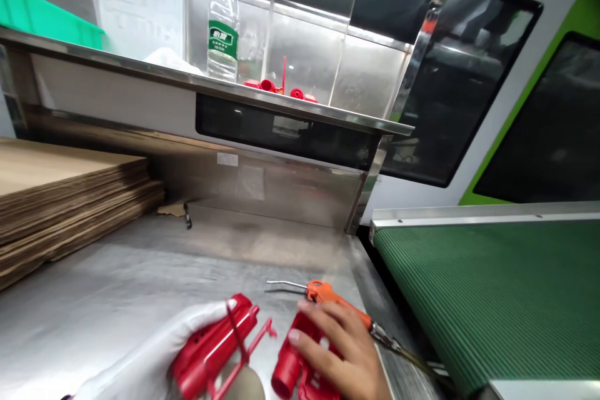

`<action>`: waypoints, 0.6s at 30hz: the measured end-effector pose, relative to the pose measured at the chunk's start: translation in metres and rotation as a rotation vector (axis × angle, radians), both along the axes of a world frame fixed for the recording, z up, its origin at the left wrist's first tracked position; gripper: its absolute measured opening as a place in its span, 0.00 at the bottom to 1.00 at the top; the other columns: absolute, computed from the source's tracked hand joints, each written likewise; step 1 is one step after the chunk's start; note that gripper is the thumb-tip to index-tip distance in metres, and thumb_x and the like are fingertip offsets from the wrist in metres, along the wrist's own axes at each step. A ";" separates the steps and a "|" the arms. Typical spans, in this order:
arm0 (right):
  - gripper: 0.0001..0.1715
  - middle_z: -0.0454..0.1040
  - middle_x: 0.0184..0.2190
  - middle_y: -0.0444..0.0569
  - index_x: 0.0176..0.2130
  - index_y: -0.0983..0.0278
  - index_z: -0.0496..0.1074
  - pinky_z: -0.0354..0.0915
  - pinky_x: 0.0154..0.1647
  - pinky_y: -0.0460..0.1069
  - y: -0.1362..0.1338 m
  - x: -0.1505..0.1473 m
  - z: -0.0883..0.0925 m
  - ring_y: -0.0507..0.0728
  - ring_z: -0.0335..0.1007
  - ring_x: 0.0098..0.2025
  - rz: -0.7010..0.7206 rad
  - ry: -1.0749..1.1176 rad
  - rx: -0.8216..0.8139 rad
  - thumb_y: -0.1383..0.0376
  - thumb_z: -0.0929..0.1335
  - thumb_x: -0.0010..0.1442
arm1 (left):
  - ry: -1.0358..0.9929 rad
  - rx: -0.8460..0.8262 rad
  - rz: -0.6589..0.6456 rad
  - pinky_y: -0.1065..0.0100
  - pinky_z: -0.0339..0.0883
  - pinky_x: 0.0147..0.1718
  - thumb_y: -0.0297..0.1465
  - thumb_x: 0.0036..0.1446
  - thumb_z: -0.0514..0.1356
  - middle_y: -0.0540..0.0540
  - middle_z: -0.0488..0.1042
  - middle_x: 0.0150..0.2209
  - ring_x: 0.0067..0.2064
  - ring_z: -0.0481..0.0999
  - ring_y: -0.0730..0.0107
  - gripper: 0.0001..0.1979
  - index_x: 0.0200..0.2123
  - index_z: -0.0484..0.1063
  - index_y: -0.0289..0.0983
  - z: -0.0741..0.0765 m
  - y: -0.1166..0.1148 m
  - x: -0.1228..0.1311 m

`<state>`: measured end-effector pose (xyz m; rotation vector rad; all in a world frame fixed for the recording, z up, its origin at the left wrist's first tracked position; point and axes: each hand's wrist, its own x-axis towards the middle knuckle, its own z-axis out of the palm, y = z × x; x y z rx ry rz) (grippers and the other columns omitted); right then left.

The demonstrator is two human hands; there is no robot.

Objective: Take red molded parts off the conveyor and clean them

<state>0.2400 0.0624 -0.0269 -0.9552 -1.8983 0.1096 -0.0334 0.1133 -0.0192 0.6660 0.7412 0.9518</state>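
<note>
Low at the desk's [140,275] near edge, the gloved left hand [154,356] clamps one red moulded part [213,344] and the bare right hand [340,350] grips another red part [300,362], their long axes both slanting up-right, hands apart.

Counted items: two red plastic housings, one [213,347] in the left grip and one [300,369] under the right, one orange air gun [328,295] beyond, one water bottle [223,25] above.
</note>
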 end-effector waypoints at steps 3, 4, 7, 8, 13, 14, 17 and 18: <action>0.21 0.70 0.63 0.46 0.61 0.44 0.70 0.59 0.62 0.65 0.011 0.012 -0.002 0.67 0.64 0.62 -0.097 -0.102 0.139 0.61 0.63 0.73 | 0.026 -0.047 0.060 0.59 0.78 0.39 0.30 0.47 0.73 0.38 0.85 0.39 0.39 0.83 0.51 0.16 0.41 0.80 0.34 -0.005 0.007 0.001; 0.22 0.70 0.63 0.46 0.61 0.45 0.71 0.59 0.62 0.64 0.014 0.014 -0.006 0.67 0.64 0.62 -0.103 -0.058 0.068 0.62 0.64 0.72 | 0.021 -0.048 0.085 0.60 0.78 0.41 0.31 0.50 0.71 0.39 0.84 0.39 0.39 0.83 0.53 0.13 0.40 0.80 0.34 -0.004 0.009 0.001; 0.34 0.67 0.65 0.46 0.66 0.47 0.66 0.60 0.65 0.62 0.020 0.009 -0.024 0.65 0.63 0.65 -0.095 0.266 -0.371 0.64 0.71 0.63 | -0.011 0.007 0.133 0.63 0.76 0.45 0.33 0.55 0.69 0.43 0.84 0.43 0.42 0.82 0.58 0.12 0.42 0.80 0.36 0.007 0.011 0.005; 0.42 0.65 0.66 0.47 0.69 0.49 0.60 0.62 0.65 0.61 0.021 0.005 -0.030 0.65 0.64 0.65 -0.078 0.385 -0.522 0.63 0.73 0.60 | -0.022 0.036 0.125 0.63 0.75 0.46 0.31 0.54 0.70 0.43 0.84 0.43 0.42 0.82 0.58 0.13 0.44 0.80 0.36 0.011 0.010 0.007; 0.46 0.59 0.69 0.58 0.72 0.58 0.54 0.59 0.66 0.69 0.021 0.005 -0.030 0.75 0.59 0.67 -0.099 0.120 -0.731 0.52 0.70 0.63 | -0.063 0.145 0.010 0.61 0.74 0.39 0.30 0.51 0.73 0.41 0.83 0.41 0.36 0.80 0.58 0.14 0.41 0.80 0.34 0.021 0.000 0.015; 0.44 0.57 0.70 0.60 0.71 0.60 0.58 0.56 0.66 0.72 0.020 0.007 -0.024 0.79 0.56 0.68 -0.143 0.009 -0.705 0.50 0.70 0.62 | -0.067 0.156 0.002 0.61 0.74 0.40 0.31 0.51 0.73 0.41 0.83 0.41 0.36 0.79 0.58 0.13 0.40 0.80 0.34 0.021 -0.002 0.017; 0.46 0.54 0.71 0.60 0.69 0.60 0.62 0.53 0.66 0.72 0.015 0.004 -0.007 0.80 0.54 0.67 -0.176 0.025 -0.618 0.45 0.71 0.59 | -0.066 0.178 -0.014 0.60 0.73 0.43 0.32 0.52 0.72 0.44 0.82 0.41 0.40 0.80 0.58 0.12 0.40 0.79 0.35 0.019 -0.007 0.022; 0.47 0.59 0.69 0.58 0.68 0.58 0.63 0.57 0.65 0.68 0.012 -0.003 -0.003 0.76 0.59 0.65 -0.124 0.115 -0.616 0.44 0.72 0.58 | -0.064 0.180 -0.027 0.59 0.74 0.44 0.33 0.54 0.71 0.44 0.82 0.42 0.41 0.80 0.58 0.13 0.42 0.78 0.35 0.019 -0.009 0.025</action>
